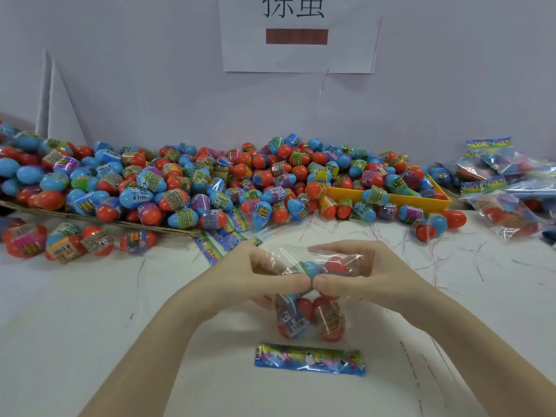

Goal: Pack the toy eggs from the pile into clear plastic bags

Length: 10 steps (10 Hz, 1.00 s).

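A clear plastic bag (310, 314) with several blue-and-red toy eggs inside lies on the white table in front of me. Its colourful printed header (310, 358) points toward me. My left hand (258, 275) and my right hand (358, 272) both pinch the bag around its middle, thumbs almost touching. A big pile of toy eggs (210, 185) stretches across the back of the table against the wall.
A yellow tray (391, 197) holds eggs at the back right. Filled bags (505, 182) are heaped at the far right. A few loose eggs (60, 240) lie at the left. Empty bags with printed headers (222, 236) lie beyond my hands. A paper sign (298, 34) hangs on the wall.
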Tool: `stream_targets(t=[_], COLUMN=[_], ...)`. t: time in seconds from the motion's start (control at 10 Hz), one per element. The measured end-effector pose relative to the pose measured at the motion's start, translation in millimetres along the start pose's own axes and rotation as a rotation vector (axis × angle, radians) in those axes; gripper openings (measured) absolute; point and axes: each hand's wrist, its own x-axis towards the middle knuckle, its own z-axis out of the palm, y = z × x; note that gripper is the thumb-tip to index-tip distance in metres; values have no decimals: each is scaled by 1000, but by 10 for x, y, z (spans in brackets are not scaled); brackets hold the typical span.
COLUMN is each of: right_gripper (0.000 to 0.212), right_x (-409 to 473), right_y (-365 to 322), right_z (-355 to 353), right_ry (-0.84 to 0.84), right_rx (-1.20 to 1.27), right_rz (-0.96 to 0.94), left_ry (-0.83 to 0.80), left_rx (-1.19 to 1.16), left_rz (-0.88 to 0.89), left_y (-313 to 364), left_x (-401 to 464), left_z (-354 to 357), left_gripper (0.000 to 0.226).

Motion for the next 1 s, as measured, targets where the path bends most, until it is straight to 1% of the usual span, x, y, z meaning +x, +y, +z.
stream_targets(t=[0.1, 0.2, 0.3, 0.4, 0.5, 0.6, 0.7, 0.8, 0.9, 1.0], right_gripper=[58, 36, 24, 12, 22, 46, 55, 69, 55, 64], right_x=[5, -21, -22, -51, -95, -50, 11, 26, -87, -291], right_y=[12, -12, -57, -89, -202, -339, -478, -403, -331, -419], right_z=[-19, 7, 3, -105, -301, -785, -1292, -1372, -1313, -1298], right_ry=[43, -40, -83, -170, -170, 437, 899, 789, 463, 113], right_rx=[-129, -34, -15, -110, -183, 205, 640, 226, -293, -598], right_rz=[-15, -51, -12, 114, 231, 150, 20, 241, 277, 333], left_ry=[18, 83, 125, 364, 686, 780, 810, 837, 867, 902], left_rx=[-41, -75, -97, -82, 153, 234, 254, 329, 429, 629], left_rz=[67, 143, 188, 186, 195, 250, 299, 323, 364, 530], left_y=[7, -16, -52, -152, -276, -330, -347, -328, -331, -350], left_x=[-3, 19, 41, 83, 101, 100, 134, 132, 139, 128], left_z=[-30, -12, -6, -37, -41, -27, -10, -4, -15, -24], left_gripper=[19, 23, 43, 66, 62, 59, 57, 61, 65, 68])
